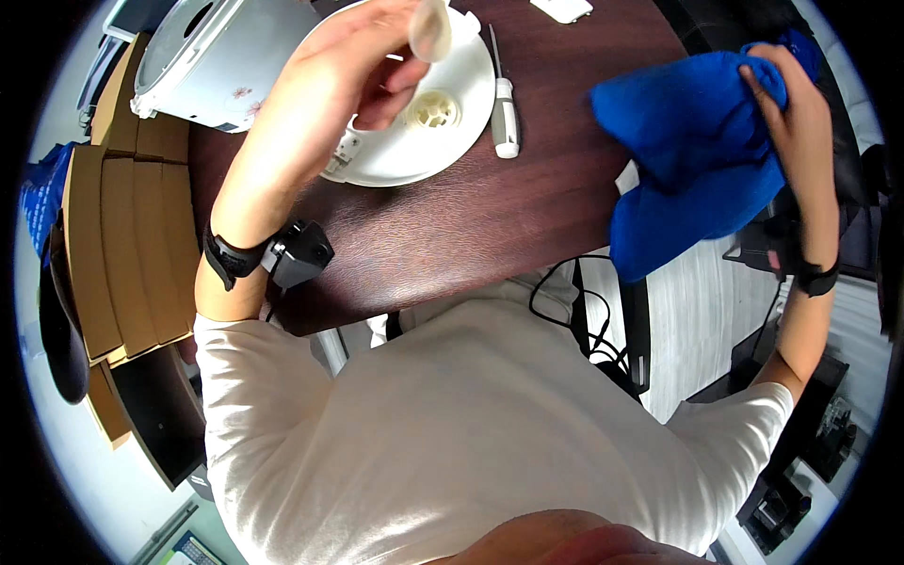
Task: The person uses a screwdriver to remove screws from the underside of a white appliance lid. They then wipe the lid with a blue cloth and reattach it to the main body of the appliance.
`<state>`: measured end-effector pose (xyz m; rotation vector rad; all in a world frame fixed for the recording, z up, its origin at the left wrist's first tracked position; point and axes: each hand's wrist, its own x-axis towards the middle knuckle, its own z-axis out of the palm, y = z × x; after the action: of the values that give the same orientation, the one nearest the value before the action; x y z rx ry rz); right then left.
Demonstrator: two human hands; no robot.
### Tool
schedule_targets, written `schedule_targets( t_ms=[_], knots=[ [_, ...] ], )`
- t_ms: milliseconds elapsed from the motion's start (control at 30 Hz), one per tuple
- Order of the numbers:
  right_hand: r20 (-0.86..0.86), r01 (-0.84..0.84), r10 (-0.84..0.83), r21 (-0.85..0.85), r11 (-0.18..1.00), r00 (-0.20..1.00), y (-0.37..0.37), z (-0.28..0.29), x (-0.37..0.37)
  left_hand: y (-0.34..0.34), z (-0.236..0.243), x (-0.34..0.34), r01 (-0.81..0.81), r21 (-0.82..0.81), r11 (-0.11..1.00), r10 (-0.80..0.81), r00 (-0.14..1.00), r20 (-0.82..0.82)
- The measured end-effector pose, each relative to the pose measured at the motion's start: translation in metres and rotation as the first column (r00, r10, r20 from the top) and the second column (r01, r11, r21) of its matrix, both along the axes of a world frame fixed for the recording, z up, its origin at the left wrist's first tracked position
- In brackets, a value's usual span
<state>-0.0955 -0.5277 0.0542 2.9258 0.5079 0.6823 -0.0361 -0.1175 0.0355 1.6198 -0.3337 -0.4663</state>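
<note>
My left hand [363, 71] is raised over a round white plastic lid [414, 168] at the far middle of the table. Its thumb and fingers pinch a small, pale, translucent round cap [430, 30]. Below the hand, the lid shows a cream-coloured hub at its centre. At the right, my right hand [796, 108] grips a blue cloth [692, 141] by its upper corner, and the cloth hangs down past the table's right edge. A screwdriver [506, 118] with a grey and white handle lies just right of the lid.
A white appliance body [221, 61] stands at the far left. Behind it and along the left side are cardboard boxes [113, 245]. A small white part [562, 8] lies at the table's far edge. Black cables [603, 330] hang below the near edge of the dark wooden table [414, 245].
</note>
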Motion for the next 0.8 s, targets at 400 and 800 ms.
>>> schedule_targets(
  t_ms=[400,800],
  knots=[
    [-0.122,-0.009,-0.023,-0.259,0.966,0.992,-0.015,0.017,0.073,0.025,-0.013,0.007,-0.014,-0.048,0.999,0.014,1.0,0.01],
    [-0.11,-0.464,0.696,0.67,0.579,0.71,0.216,-0.045,0.08,0.026,-0.027,0.016,0.131,-0.024,0.991,-0.132,0.991,-0.009]
  ],
)
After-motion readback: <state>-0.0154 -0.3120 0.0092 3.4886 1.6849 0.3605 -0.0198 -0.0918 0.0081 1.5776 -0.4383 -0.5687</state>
